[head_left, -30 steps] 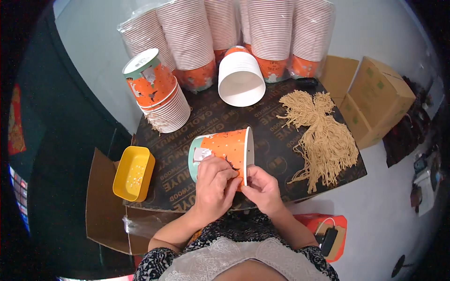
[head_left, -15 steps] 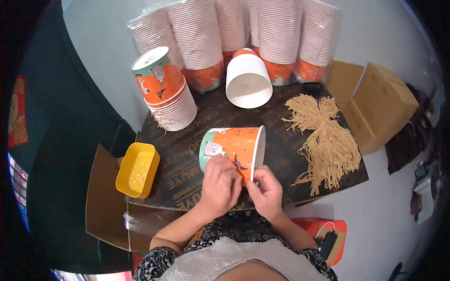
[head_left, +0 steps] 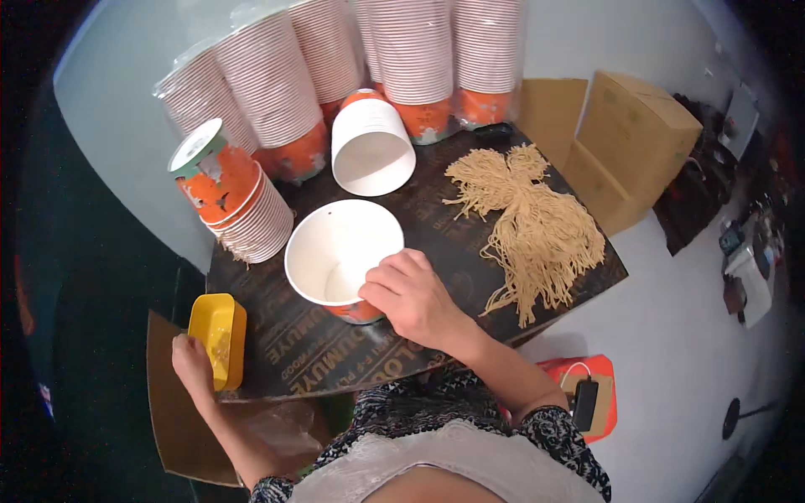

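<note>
1. Across the back of the table [head_left: 289, 335] stands a row of tall nested cup stacks [head_left: 411, 50] in clear plastic, pale rims above, orange printed sides below.
2. In front of that row, a loose white-lined tub [head_left: 373, 155] lies on its side, mouth toward the person, just beyond the cup being handled.
3. At the back left is a shorter nested stack [head_left: 260, 226] with tan cord hanging at its side; an upside-down orange tub [head_left: 220, 183] with a green band tops it.
4. The right side of the table carries a large spread bundle of tan cords [head_left: 545, 226], near the right forearm. Past the table edge is an open cardboard box [head_left: 637, 142].
5. A yellow tray [head_left: 216, 323] sits at the table's left edge, with small blurred bits in its bottom. The left hand [head_left: 193, 367] is at the tray's near left side, fingers curled in; whether it holds anything cannot be told.
6. The paper cup [head_left: 340, 251] is on the front middle of the table, between the hands, its round mouth facing up toward the person. The right hand [head_left: 415, 298] grips its right side, fingers over the rim.
7. The cup's inside is plain white, with one small dark spot or hole below the far rim. A strip of orange printed outer wall shows under the near rim.
</note>
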The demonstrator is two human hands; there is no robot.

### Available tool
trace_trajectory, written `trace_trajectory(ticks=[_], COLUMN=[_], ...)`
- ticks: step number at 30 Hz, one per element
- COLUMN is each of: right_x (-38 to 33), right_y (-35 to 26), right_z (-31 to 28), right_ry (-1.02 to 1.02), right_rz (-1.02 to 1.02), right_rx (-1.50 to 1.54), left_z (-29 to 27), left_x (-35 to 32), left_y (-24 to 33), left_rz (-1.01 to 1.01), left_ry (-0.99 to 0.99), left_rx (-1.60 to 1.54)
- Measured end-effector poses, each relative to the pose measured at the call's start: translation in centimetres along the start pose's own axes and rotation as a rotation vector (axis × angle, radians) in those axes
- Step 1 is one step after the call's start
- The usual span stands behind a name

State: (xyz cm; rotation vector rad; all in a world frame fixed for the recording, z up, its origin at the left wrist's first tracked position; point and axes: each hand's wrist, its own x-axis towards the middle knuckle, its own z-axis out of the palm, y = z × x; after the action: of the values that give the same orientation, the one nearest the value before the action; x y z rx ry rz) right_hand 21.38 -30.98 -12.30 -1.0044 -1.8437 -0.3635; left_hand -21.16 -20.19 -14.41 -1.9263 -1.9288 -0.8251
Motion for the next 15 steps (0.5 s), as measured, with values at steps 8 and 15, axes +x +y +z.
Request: trace_trajectory(ticks=[8, 15], right_x=[-1.0, -9.1], right_y=[1.3, 4.9], right_z=[-1.4, -9.2], right_ry=[0.035, 0.057], right_rz=[0.116, 0.519], right_rx=[-0.003, -0.160], left_z=[2.1, -0.9], left_x=[0.4, -0.9], left_y=[-2.2, 3.7], left_rz=[0.003, 0.133], left_ry=[-0.164, 0.300], left_rx=[0.069, -0.255])
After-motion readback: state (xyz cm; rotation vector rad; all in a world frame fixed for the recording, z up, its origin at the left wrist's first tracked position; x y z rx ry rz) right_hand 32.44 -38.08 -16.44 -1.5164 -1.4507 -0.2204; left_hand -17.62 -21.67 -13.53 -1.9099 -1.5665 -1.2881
